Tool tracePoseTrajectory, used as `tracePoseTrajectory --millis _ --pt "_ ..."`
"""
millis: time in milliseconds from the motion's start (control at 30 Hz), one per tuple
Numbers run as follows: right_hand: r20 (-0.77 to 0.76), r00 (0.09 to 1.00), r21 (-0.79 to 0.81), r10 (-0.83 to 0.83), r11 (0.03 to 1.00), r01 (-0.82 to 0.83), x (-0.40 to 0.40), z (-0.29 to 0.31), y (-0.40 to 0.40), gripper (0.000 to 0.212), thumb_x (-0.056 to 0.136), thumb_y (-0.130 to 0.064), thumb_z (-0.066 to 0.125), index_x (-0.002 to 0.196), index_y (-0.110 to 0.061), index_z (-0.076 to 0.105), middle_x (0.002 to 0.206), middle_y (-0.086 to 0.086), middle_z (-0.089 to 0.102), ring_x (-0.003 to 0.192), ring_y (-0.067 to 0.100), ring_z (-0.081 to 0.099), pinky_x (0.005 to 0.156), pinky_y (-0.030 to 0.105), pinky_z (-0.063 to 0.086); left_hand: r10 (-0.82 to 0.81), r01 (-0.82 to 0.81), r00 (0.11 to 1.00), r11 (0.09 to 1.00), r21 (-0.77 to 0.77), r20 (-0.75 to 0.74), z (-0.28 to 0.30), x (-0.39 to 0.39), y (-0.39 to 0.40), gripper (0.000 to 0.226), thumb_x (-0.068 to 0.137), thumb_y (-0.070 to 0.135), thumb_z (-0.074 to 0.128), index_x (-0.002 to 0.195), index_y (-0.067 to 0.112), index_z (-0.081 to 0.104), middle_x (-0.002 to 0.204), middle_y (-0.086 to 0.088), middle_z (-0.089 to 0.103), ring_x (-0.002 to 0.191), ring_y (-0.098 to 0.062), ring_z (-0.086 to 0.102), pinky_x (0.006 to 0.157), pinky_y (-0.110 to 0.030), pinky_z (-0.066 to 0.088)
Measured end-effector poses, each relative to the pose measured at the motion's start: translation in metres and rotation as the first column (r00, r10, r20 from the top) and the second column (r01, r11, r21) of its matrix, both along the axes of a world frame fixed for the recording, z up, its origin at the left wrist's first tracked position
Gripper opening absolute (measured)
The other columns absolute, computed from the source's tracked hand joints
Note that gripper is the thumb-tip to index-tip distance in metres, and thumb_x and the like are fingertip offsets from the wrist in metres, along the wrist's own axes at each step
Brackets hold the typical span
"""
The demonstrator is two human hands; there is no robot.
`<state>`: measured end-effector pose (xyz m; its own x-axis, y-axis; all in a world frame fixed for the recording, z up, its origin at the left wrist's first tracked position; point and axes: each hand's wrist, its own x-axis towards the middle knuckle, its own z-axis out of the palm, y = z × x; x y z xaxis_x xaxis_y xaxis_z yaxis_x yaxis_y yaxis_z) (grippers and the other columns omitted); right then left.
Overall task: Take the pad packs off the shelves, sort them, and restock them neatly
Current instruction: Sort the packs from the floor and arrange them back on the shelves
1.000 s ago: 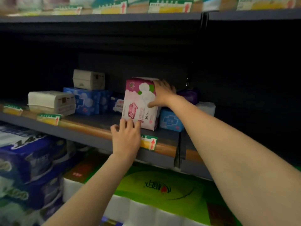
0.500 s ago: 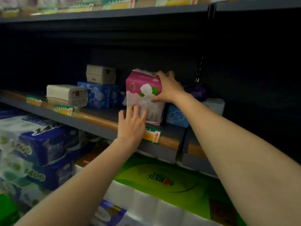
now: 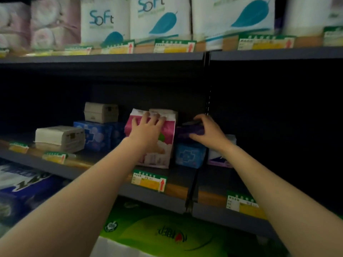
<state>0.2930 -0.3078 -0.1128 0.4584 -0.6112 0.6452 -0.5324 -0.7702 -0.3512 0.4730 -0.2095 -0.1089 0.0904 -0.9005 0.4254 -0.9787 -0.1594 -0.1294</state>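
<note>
A pink and white pad pack (image 3: 167,145) stands upright on the middle shelf (image 3: 104,164). My left hand (image 3: 148,130) lies flat against its front, fingers spread up to the top edge. Right of it a dark purple pack (image 3: 189,131) sits on a blue pack (image 3: 189,154). My right hand (image 3: 207,132) grips the purple pack, thumb under it and fingers over the top. A white and purple pack (image 3: 220,158) lies partly hidden behind my right wrist.
Blue pad packs (image 3: 96,136) with a beige box (image 3: 101,112) on top stand left of the pink pack, beside a white tissue pack (image 3: 59,138). White "Soft" packs (image 3: 159,17) fill the top shelf. Toilet roll packs (image 3: 22,190) and a green pack (image 3: 167,232) lie below.
My right hand left the pink pack and moved right onto the purple pack. My left hand slid up from the pink pack's bottom to its upper front. The camera tilted up.
</note>
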Motion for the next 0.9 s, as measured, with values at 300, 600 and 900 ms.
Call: tracePoseTrajectory --millis 300,600,900 --pt "-0.488 0.863 0.079 -0.128 0.979 0.190 0.022 -0.025 -0.051 0.089 0.082 -0.019 0.070 0.150 -0.014 0.014 0.155 0.008 0.019 0.137 0.026 0.029 0.110 0.033 0.030 0.032 -0.031 0.999 0.999 -0.040 0.012 -0.011 -0.002 -0.023 0.091 0.083 0.066 0.046 0.149 0.023 0.001 0.157 -0.003 0.002 0.144 -0.033 -0.006 0.112 -0.059 0.005" --pt "-0.641 0.722 0.022 -0.260 0.934 0.355 0.040 -0.035 -0.034 0.080 0.081 -0.026 0.072 0.146 -0.014 0.027 0.146 0.018 0.024 0.131 0.038 0.031 0.107 0.040 0.034 0.069 -0.061 0.994 0.993 -0.099 0.084 -0.016 -0.003 -0.020 0.098 0.079 0.060 0.059 0.148 0.023 0.001 0.154 -0.007 0.009 0.142 -0.034 0.005 0.109 -0.059 0.016" --pt "-0.499 0.814 0.072 -0.298 0.921 0.382 0.020 -0.030 0.005 0.073 0.074 -0.021 0.078 0.135 -0.015 0.038 0.132 0.013 0.048 0.119 0.030 0.049 0.094 0.037 0.046 0.183 -0.147 0.956 0.976 -0.163 0.231 -0.013 -0.010 0.011 0.109 0.069 0.054 0.073 0.146 0.011 0.009 0.143 -0.013 0.018 0.134 -0.036 0.017 0.103 -0.051 0.030"
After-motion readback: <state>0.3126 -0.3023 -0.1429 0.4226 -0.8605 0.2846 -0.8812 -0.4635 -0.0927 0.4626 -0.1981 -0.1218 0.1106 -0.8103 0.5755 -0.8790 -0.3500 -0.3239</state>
